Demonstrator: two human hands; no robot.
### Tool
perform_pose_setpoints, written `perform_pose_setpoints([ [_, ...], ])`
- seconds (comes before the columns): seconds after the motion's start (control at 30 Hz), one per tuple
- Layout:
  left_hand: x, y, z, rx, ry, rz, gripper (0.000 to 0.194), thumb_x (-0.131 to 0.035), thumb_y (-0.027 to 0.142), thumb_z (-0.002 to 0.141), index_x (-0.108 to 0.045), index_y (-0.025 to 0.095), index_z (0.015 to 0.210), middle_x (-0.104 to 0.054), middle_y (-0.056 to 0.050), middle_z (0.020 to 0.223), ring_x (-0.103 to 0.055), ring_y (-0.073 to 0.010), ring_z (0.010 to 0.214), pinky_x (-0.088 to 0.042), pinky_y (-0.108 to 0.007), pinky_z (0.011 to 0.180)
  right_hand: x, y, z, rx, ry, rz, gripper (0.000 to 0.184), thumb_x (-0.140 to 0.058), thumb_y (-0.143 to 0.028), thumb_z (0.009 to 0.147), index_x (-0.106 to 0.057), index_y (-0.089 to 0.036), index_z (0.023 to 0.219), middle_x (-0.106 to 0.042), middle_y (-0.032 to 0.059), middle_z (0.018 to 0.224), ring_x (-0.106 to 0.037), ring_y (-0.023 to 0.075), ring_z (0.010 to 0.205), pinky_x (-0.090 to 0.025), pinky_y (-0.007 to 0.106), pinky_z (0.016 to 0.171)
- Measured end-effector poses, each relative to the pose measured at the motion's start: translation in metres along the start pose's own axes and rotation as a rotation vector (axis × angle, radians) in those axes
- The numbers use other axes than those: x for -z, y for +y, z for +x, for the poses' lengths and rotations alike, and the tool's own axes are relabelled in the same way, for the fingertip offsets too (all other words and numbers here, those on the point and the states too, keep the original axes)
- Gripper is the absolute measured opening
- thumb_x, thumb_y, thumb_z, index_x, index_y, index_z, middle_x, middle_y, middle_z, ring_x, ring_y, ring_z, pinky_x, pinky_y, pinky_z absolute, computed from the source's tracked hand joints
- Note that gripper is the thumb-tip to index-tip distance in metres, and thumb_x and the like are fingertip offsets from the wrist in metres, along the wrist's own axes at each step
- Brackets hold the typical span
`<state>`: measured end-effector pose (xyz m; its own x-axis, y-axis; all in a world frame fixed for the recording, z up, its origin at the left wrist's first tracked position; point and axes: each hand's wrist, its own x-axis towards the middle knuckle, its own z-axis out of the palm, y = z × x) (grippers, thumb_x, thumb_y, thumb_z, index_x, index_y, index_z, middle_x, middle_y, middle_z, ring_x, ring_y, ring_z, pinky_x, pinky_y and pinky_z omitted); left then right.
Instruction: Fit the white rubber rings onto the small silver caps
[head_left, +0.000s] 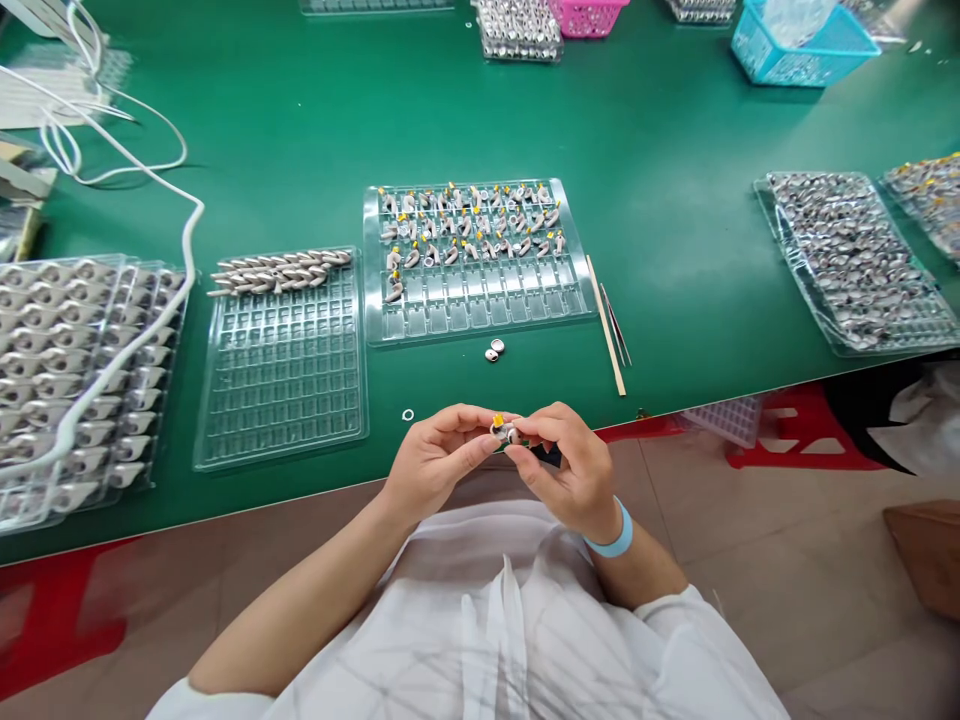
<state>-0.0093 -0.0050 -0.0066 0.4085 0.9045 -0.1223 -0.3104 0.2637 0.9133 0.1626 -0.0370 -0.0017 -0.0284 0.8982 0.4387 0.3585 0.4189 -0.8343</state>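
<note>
My left hand (435,462) pinches a small grey-white earbud housing (500,433) with a yellow tab, just over the table's front edge. From the other side, the thumb and fingertips of my right hand (576,470) close on the same housing; fine detail between the fingers is too small to make out. Two small round caps (494,350) lie on the table beyond my hands. A white ring (407,414) rests to the left. Farther back, a clear tray (480,318) carries rows of similar yellow-tabbed parts, its front cells bare.
A second clear tray (281,400) holds grey parts along its back. Far left, stacked trays (67,370) lie under a white cable (191,230). A wooden stick (606,325) and tweezers (616,325) lie right. Beyond are another full tray (855,260) and a blue basket (802,62).
</note>
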Motion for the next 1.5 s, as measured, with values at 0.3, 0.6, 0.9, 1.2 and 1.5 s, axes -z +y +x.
perform_pose_setpoints([
  [0.3,-0.001,0.005,0.001,0.084,0.036,0.173,0.019,-0.074,0.031,0.082,-0.070,0.014,0.088,-0.074,-0.006,0.085,-0.070,-0.0172,0.077,-0.061,-0.028,0.073,0.006,0.013,-0.003,0.270,-0.051,-0.276,0.037,-0.067,-0.015,0.084,-0.059,-0.030,0.117,-0.069,0.0067,0.099,-0.066,0.0205,0.088,-0.057,0.040,0.077],
  [0.6,0.008,0.017,0.004,0.173,-0.131,0.300,0.020,-0.070,0.034,0.084,-0.072,0.014,0.086,-0.073,-0.006,0.080,-0.068,-0.0164,0.072,-0.058,-0.028,0.070,0.010,0.011,0.006,0.233,-0.139,-0.120,0.034,-0.064,-0.013,0.085,-0.057,-0.026,0.116,-0.074,0.0050,0.094,-0.068,0.0185,0.082,-0.057,0.036,0.072],
  [0.9,0.014,0.006,0.003,-0.115,-0.125,0.500,0.015,-0.066,0.027,0.088,-0.077,0.020,0.096,-0.070,-0.009,0.083,-0.064,-0.0176,0.077,-0.054,-0.028,0.069,0.008,-0.001,-0.003,-0.256,-0.030,-0.068,0.008,-0.060,-0.024,0.089,-0.066,-0.022,0.094,-0.073,0.0011,0.079,-0.065,0.0123,0.063,-0.056,0.025,0.059],
  [1.2,0.003,0.005,0.004,0.109,-0.040,0.267,0.019,-0.069,0.033,0.086,-0.077,0.018,0.093,-0.075,-0.007,0.082,-0.066,-0.0148,0.068,-0.059,-0.026,0.065,-0.007,0.002,-0.016,-0.351,0.085,0.061,0.013,-0.058,-0.024,0.091,-0.062,-0.022,0.103,-0.076,0.0029,0.084,-0.073,0.0148,0.069,-0.063,0.027,0.064],
  [1.5,-0.003,0.004,0.003,0.215,0.063,0.058,0.019,-0.083,0.025,0.071,-0.075,0.016,0.085,-0.075,-0.004,0.081,-0.071,-0.0161,0.075,-0.061,-0.027,0.071,-0.007,0.002,-0.012,-0.081,0.129,-0.205,0.017,-0.064,-0.017,0.086,-0.062,-0.026,0.100,-0.074,0.0008,0.082,-0.070,0.0147,0.070,-0.059,0.025,0.062],
])
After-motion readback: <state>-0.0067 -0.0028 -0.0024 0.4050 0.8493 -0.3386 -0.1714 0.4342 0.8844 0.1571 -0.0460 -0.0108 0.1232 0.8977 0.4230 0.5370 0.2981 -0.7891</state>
